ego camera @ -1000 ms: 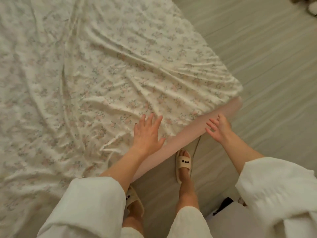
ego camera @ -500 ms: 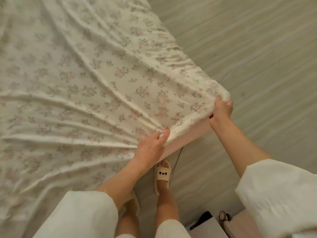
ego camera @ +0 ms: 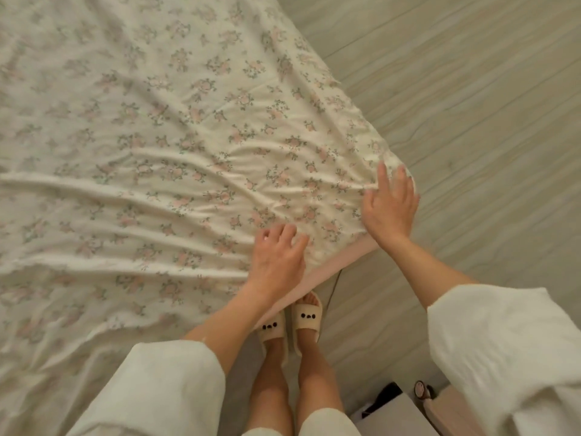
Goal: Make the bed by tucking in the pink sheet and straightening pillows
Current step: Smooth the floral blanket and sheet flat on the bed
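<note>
- Closest to the camera, white sleeves (ego camera: 163, 382) are seen on both forearms, and bare legs end in cream slippers (ego camera: 306, 319) set side by side on the floor (ego camera: 471, 121).
- A white box (ego camera: 390, 416) with a small round item beside it is seen at the lower edge, below the right forearm; what it contains cannot be made out.
- The floor is laid in pale, wood-grained planks that run past the right hand and onward beside the bed (ego camera: 333, 265).
- A pink band of the bed's side is exposed just under both wrists, directly ahead of the slippers.
- The left hand (ego camera: 278, 259) is laid on the floral sheet (ego camera: 157, 152) near the bed's edge, fingers loosely bent and spread, nothing being pinched.
- The right hand (ego camera: 390, 206) is pressed flat on the corner of the sheet, fingers straight and parted.
- Between the hands and away to the left of them, the sheet is drawn into long ridges.
- Beyond the hands, the sheet is spread flatter across the bed, its edge gathered along the floor side.
</note>
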### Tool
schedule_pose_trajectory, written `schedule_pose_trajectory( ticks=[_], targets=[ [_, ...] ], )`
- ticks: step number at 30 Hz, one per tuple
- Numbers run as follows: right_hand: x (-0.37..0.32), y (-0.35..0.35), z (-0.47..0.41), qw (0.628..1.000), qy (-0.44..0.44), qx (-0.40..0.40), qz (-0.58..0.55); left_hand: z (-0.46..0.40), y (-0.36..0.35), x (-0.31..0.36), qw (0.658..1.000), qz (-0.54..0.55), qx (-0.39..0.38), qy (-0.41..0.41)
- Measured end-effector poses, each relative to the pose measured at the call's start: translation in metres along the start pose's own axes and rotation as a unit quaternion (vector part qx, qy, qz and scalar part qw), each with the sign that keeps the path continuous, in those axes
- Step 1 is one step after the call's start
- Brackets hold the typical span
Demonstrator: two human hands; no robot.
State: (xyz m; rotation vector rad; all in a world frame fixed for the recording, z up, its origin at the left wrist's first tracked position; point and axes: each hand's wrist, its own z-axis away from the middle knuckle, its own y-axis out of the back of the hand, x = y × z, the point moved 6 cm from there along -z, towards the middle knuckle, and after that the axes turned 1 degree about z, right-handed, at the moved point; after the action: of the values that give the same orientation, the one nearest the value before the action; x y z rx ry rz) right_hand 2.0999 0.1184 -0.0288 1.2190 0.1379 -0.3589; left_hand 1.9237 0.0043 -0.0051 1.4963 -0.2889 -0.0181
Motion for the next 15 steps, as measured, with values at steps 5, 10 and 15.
schedule_pose_trajectory(
  ticks=[5,10,15],
  targets=[
    [-0.011,-0.054,0.002,0.975,0.065,-0.193,0.089,0.003,-0.037,-0.057,0.974,-0.070,-0.198,0.086],
    [-0.029,-0.042,0.019,0.971,0.012,-0.209,0.120,0.001,-0.027,-0.055,0.958,-0.033,-0.272,0.084],
    [-0.057,0.038,0.027,0.974,0.045,-0.213,0.057,-0.033,0.048,-0.062,0.948,0.070,-0.288,0.117]
  ],
)
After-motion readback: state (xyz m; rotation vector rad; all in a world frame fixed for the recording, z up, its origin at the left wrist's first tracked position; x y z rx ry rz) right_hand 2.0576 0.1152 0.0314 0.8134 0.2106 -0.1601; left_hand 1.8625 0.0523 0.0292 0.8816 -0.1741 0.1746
